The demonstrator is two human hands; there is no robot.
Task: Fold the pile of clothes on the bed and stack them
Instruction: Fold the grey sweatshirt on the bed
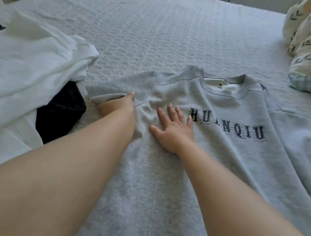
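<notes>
1. The grey sweatshirt (214,146) lies face up on the bed (159,32), its collar toward the far side and the printed letters across the chest visible. It is in the middle of the bed, directly in front of the person.

2. I judge the step in hand to be the first fold of this sweatshirt: the sleeve on the person's left is being brought in over the chest.

3. The left hand (118,104) grips the edge of the left sleeve (115,87). Its fingers are curled around the fabric, and part of them is hidden under the cloth.

4. The right hand (172,127) lies flat on the chest of the sweatshirt, just beside the first printed letter. Its fingers (172,112) are straight and spread; they press on the fabric and hold nothing.

5. The next move probably calls for laying the sleeve flat across the body while the right hand keeps the cloth from sliding, then smoothing the wrinkles near the shoulder.

6. The other sleeve, at the right, is not yet folded.

7. A white garment (26,71) and a dark garment (60,112) lie unfolded at the left, so most of the task seems to remain. No finished stack is in view.
</notes>
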